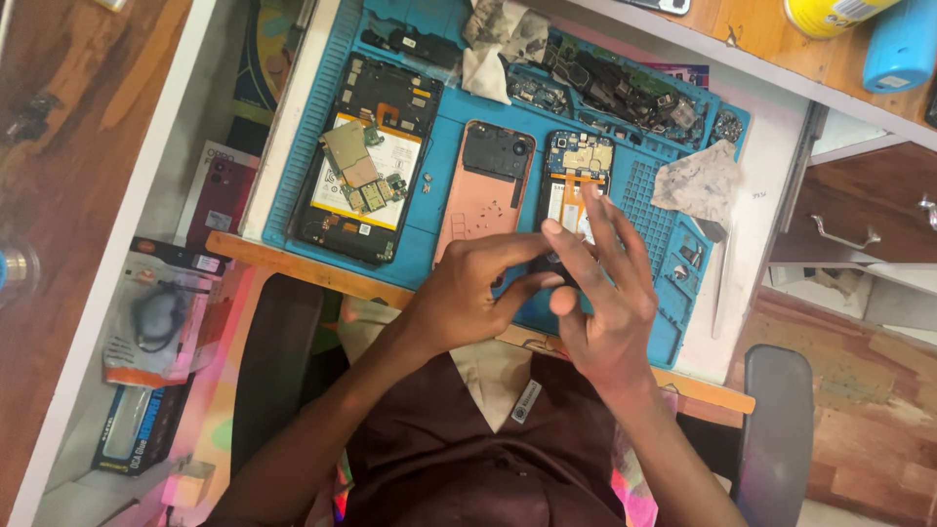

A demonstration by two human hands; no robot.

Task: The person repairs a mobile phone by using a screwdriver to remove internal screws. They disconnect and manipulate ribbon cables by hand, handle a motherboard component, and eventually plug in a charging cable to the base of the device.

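Both hands pinch over 1 opened phone: left hand curled closed, right hand fingers spread, the phone's long axis pointing away.

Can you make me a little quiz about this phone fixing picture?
1. True or false: the blue mat has an opened phone lying on its left part.
2. What colour is the back cover in the middle? A green, B salmon pink, C white.
3. Which phone do both hands, left hand and right hand, work over?

Key: 1 true. 2 B. 3 The small opened phone to the right of the pink cover.
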